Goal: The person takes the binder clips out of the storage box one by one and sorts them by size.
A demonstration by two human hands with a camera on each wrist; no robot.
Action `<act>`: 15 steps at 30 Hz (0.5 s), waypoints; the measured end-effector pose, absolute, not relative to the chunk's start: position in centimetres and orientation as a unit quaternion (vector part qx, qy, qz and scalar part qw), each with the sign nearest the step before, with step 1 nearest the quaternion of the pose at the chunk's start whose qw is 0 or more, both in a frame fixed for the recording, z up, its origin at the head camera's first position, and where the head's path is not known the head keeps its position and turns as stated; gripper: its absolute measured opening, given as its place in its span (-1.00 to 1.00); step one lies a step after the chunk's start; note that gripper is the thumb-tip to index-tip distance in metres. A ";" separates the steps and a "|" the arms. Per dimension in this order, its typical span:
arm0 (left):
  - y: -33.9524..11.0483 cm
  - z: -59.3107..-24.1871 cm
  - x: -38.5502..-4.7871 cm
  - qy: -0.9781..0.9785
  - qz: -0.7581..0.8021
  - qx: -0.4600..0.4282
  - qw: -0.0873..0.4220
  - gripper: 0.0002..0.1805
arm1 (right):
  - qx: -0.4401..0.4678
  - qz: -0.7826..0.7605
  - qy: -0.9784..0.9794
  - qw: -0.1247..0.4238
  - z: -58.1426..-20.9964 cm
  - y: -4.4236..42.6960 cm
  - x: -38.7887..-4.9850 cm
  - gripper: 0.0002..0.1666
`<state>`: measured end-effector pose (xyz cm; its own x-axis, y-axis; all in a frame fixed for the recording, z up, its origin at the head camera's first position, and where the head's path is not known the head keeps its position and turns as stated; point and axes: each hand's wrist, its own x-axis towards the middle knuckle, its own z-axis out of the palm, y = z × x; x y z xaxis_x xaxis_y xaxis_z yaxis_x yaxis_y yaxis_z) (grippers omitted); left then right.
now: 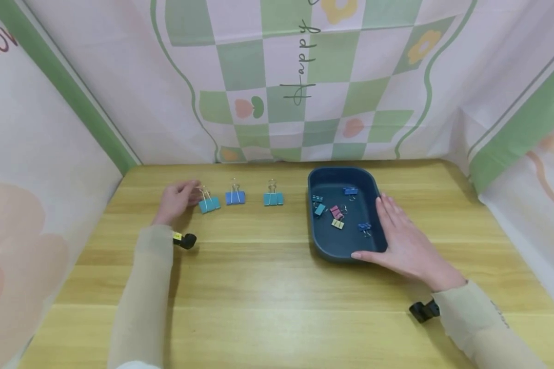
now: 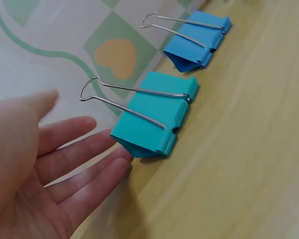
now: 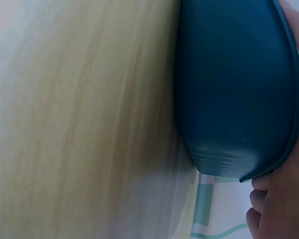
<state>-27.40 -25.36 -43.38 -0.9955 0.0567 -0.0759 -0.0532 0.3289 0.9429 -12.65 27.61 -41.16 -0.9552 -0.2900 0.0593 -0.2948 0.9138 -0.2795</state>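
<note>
Three large binder clips stand in a row on the table's left half: a teal binder clip (image 1: 210, 205), a blue binder clip (image 1: 235, 197) and another teal binder clip (image 1: 273, 199). My left hand (image 1: 176, 201) is beside the leftmost one. In the left wrist view its fingers are extended, the fingertips at the lower corner of that teal clip (image 2: 154, 109), thumb apart from it. A dark blue tray (image 1: 341, 251) holds several small binder clips in blue, teal, pink and yellow. My right hand (image 1: 408, 248) rests spread along the tray's right rim, thumb over its near edge.
The wooden table (image 1: 258, 302) ends at a patterned cloth (image 1: 240, 61) behind the tray. More cloth hangs at both sides. Black wrist cameras (image 1: 184, 240) sit at the sleeves. In the right wrist view, the tray's outer wall (image 3: 234, 89) fills much of the right half.
</note>
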 end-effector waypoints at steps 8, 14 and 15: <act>-25.7 -43.2 -26.2 0.885 0.457 0.052 0.073 -0.28 | 0.150 0.147 -0.978 0.011 -41.1 27.7 -12.7 0.58; -25.7 -43.1 -25.9 0.907 0.402 0.084 0.088 -0.42 | 0.151 0.147 -0.977 0.012 -41.2 27.7 -12.6 0.59; -25.6 -43.1 -25.9 0.909 0.400 0.085 0.084 -0.45 | 0.151 0.148 -0.977 0.012 -41.3 27.7 -12.6 0.58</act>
